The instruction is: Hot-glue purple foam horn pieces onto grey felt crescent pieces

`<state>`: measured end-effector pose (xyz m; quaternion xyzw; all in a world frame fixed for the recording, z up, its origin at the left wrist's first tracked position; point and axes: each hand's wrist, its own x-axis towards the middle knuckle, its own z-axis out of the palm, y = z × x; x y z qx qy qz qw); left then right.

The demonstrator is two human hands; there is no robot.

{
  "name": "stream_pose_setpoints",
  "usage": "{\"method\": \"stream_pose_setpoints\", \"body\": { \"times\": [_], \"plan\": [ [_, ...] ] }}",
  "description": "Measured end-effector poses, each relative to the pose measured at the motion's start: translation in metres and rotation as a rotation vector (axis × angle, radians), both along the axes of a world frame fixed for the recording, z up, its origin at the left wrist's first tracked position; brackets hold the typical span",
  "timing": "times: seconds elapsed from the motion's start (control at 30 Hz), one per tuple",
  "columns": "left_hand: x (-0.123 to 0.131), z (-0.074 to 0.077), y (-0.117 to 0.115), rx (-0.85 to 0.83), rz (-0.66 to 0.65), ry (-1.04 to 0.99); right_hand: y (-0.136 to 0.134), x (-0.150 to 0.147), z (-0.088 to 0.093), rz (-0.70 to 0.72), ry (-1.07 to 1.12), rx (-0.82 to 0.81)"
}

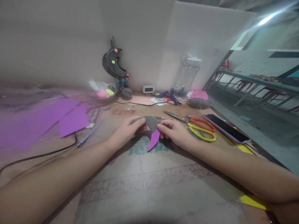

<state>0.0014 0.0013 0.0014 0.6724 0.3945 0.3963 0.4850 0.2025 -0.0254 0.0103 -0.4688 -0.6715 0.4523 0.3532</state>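
A purple crescent-shaped piece (154, 140), its upper part wrapped in grey yarn (151, 122), is held up between my two hands over the table. My left hand (136, 124) pinches the yarn-covered end with thumb and fingers. At the other side, my right hand (169, 129) has its fingertips closed on the piece where grey yarn meets bare purple. The purple tip points down and hangs free. Scissors (191, 121) with red and yellow handles lie just beyond my right hand.
A phone (227, 128) lies at the right edge. Behind are a glue gun (170, 95), a grey yarn ball (198, 103), a clear bottle (189, 73) and a small digital clock (148, 89). Purple sheets (73, 119), a pen (85, 137) and a black cable (46, 153) lie left. A grey crescent ornament (112, 63) hangs behind.
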Motion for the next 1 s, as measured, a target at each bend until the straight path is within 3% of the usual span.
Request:
{"method": "stream_pose_setpoints", "body": {
  "times": [0.2, 0.4, 0.67, 1.0],
  "plan": [
    [-0.0005, 0.0002, 0.0004, -0.039, 0.045, -0.005, 0.0002, 0.0018, -0.0007, 0.026, -0.030, 0.041],
    [0.0011, -0.0023, -0.0006, -0.112, 0.066, -0.091, 0.0030, 0.0086, -0.0025, -0.229, 0.060, 0.237],
    [-0.0003, -0.0009, -0.0006, -0.065, 0.037, -0.028, 0.0030, 0.0067, -0.0049, -0.029, 0.149, 0.182],
    [-0.0001, -0.0008, -0.0002, -0.053, 0.034, -0.032, 0.0080, 0.0085, -0.0074, -0.098, 0.049, 0.137]
  ]
}}
